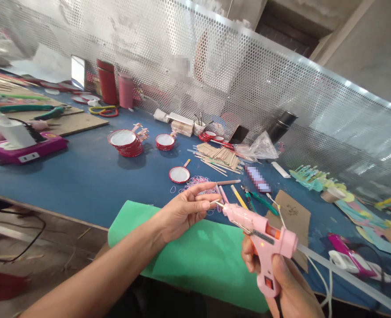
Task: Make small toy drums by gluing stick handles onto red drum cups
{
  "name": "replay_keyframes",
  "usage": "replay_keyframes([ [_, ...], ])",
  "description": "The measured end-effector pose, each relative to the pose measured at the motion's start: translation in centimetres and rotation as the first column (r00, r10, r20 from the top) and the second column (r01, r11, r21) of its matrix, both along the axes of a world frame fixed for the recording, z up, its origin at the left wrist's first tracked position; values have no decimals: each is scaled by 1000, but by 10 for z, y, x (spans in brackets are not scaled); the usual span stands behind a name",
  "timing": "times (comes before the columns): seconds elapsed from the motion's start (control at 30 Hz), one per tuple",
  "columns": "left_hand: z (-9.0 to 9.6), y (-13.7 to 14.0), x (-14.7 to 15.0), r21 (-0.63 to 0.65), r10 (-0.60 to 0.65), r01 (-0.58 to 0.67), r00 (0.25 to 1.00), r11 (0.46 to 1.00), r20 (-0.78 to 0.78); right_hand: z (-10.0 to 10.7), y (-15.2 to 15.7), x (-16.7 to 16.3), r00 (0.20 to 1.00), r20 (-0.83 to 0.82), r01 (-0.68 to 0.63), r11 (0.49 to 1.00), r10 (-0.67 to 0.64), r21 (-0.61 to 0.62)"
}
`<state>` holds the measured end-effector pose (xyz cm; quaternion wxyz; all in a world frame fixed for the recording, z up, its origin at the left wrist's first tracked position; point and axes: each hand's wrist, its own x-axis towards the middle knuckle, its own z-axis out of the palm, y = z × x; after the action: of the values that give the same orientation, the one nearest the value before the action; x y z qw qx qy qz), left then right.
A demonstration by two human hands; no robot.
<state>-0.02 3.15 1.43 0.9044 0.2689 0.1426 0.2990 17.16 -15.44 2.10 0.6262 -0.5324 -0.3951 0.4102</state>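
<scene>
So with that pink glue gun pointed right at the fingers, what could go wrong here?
1. The pink glue gun in the right hand has its nozzle almost touching the left hand, whose fingertips pinch something too small to make out; hot glue could burn them.
2. Glue might drip onto the green sheet below.
3. The gun's cord trails off the table edge and could snag.

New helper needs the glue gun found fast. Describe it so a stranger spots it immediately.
Start at the green sheet on the near edge of the blue table. Above its right end, the right hand grips a pink glue gun, nozzle towards the left hand. A clear glue stick juts from its back.
</scene>
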Motion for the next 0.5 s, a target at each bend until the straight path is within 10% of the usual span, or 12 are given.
replay_keyframes([
  [0.5, -1, 0, -1, 6, -2, 2, 1000, 1000, -2, 6, -1, -4, 999, 39, 16, 999, -15, -34],
])
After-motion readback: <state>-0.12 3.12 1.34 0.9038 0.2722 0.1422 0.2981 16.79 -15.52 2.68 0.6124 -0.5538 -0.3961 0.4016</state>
